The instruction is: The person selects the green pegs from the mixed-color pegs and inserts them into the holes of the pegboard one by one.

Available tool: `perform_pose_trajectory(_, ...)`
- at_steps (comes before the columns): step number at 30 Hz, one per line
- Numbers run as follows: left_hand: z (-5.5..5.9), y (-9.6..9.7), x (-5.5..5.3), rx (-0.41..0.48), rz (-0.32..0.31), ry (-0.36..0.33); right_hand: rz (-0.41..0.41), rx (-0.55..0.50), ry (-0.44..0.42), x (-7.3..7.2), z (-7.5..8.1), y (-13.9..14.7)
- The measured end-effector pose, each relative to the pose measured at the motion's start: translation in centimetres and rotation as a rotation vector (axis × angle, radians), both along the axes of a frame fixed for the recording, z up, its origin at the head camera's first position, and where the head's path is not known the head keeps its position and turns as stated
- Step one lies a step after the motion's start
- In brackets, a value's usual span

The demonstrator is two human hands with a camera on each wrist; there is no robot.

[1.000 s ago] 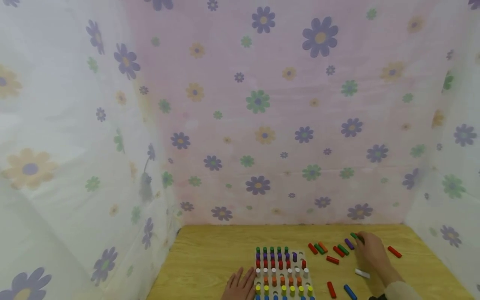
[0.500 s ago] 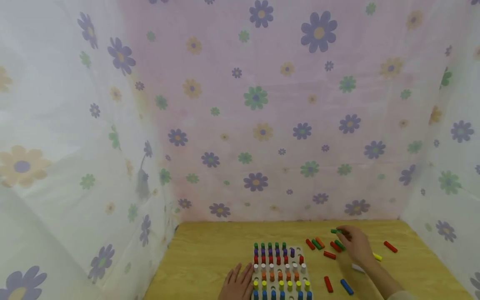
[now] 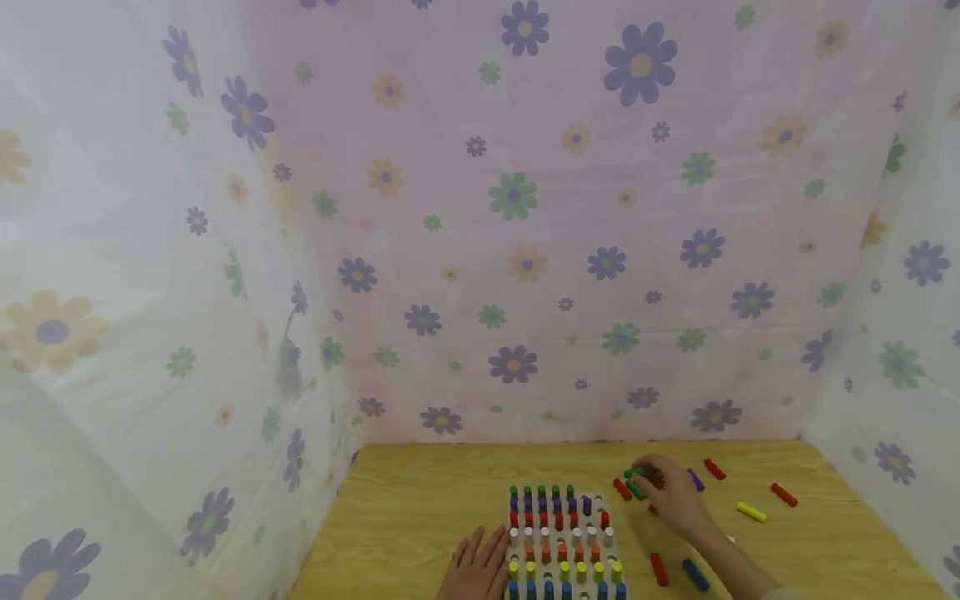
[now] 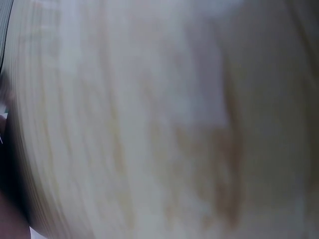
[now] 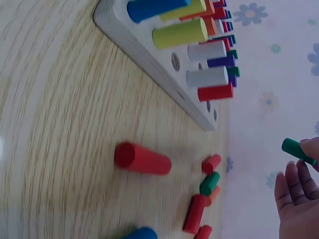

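My right hand (image 3: 675, 496) pinches a green peg (image 5: 292, 147) between thumb and finger, above the loose pegs right of the pegboard. The white pegboard (image 5: 149, 59) holds upright pegs in rows by colour: green at the back, then purple, red, white, orange, yellow and blue, with some holes bare. My left hand (image 3: 476, 567) lies flat, fingers straight, against the board's left edge. Under the right hand lie another green peg (image 3: 636, 490) and a red peg (image 3: 622, 489). The left wrist view is a blur of pale wood tones.
More loose pegs lie on the wooden table (image 3: 420, 492): a yellow peg (image 3: 752, 512), a blue peg (image 3: 695, 575), a purple peg (image 3: 697, 479) and several red ones, including a red peg (image 3: 658, 569) near the front. A flower-printed curtain (image 3: 525, 250) surrounds the table.
My right hand has carried the green peg leftward from the far right pegs toward the board. A yellow peg it had covered now shows. The left hand has stayed beside the board.
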State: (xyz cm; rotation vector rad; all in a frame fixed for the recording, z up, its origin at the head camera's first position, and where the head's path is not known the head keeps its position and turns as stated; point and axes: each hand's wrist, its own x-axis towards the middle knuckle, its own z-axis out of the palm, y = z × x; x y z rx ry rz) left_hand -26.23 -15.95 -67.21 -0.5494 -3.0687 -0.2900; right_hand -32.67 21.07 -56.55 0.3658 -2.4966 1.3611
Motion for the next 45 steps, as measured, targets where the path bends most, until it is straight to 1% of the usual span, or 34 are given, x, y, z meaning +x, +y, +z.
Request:
perform_pose_trajectory(4,0.2,0.1,0.1,-0.015,0.002,0.02,0.028,-0.005,-0.082,-0.2,-0.5,-1.3)
perform_pose_trajectory(8,0.4,0.1,0.1,-0.028,0.002,0.043,0.039,-0.012,-0.129,-0.5,-0.8,-2.6)
perform_pose_trajectory(14,0.5,0.3,0.1,-0.024,-0.005,0.057,0.051,-0.007,-0.126,-0.8,-1.5,-3.8)
perform_pose_trajectory(19,0.3,0.1,0.1,-0.034,-0.002,0.059,0.064,-0.004,-0.118,-1.0,-1.9,-4.6)
perform_pose_trajectory(23,0.3,-0.1,0.1,-0.037,0.003,0.049,0.041,0.014,-0.145,-1.2,-2.1,-5.3)
perform_pose_trajectory(27,0.4,-0.2,0.2,-0.03,0.006,0.043,0.011,0.055,-0.162,-1.6,-2.5,-5.9)
perform_pose_trajectory(33,0.3,-0.1,0.2,-0.026,0.006,0.046,0.001,0.101,-0.129,-1.9,-3.0,-6.3)
perform_pose_trajectory(38,0.1,-0.1,0.3,-0.037,0.004,0.065,0.012,0.125,-0.135,-2.1,-3.4,-6.5)
perform_pose_trajectory(45,0.1,0.1,0.3,-0.03,0.008,0.061,0.028,0.154,-0.121,-2.4,-4.1,-6.4)
